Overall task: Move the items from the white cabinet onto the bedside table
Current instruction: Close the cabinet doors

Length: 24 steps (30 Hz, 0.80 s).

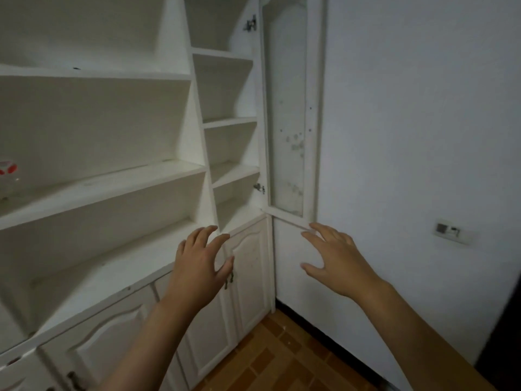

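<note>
we stand facing the white cabinet (112, 170), with both hands raised in front of us and nothing in either. our left hand (197, 266) has its fingers spread and loosely bent, hovering in front of the counter ledge and the lower door with its small metal handle (229, 280). our right hand (335, 263) is spread flat and wide, its fingertips close to the bottom rail of the open glass door (284, 108); whether they touch it we cannot tell.

the shelves in view look bare, except for one item with red markings (8, 176) at the far left edge of the middle shelf, mostly cut off. the bedside table is not in view.

we judge that we are between pickups, or near the end of the task, checking what is left. the next move likely calls for turning left and reaching along that middle shelf for the remaining item, then carrying it away from the cabinet.

the open glass door juts out on the right against the wall (423, 136), so that corner is tight. the shelf edges project toward us at several heights. the tiled floor (282, 362) near us gives room to step back and turn.
</note>
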Available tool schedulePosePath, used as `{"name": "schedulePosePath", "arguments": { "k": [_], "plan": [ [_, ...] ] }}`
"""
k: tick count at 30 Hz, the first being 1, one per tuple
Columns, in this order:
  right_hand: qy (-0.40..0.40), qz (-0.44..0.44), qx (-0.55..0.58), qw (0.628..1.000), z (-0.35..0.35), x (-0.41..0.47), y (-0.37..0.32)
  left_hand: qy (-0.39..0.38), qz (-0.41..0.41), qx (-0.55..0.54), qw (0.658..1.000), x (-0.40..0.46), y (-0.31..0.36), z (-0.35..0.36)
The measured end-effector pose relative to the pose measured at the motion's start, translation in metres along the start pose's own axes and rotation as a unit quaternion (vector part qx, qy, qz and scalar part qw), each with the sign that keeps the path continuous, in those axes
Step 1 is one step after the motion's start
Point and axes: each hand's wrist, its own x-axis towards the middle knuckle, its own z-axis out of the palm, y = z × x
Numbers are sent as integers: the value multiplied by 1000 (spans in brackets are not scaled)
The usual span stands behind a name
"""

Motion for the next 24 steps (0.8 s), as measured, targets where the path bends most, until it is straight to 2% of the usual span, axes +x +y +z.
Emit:
{"name": "schedulePosePath", "arguments": {
  "k": [5, 12, 24],
  "plan": [
    [14, 34, -6, 999, -5, 4, 56, -7, 36, -19, 999, 44, 36, 37],
    [17, 73, -29, 997, 3, 37, 117, -8, 70, -61, 996, 118, 53, 100],
    [37, 95, -97, 990, 25, 195, 207, -1, 100, -123, 987, 303, 18, 211]
  ]
}}
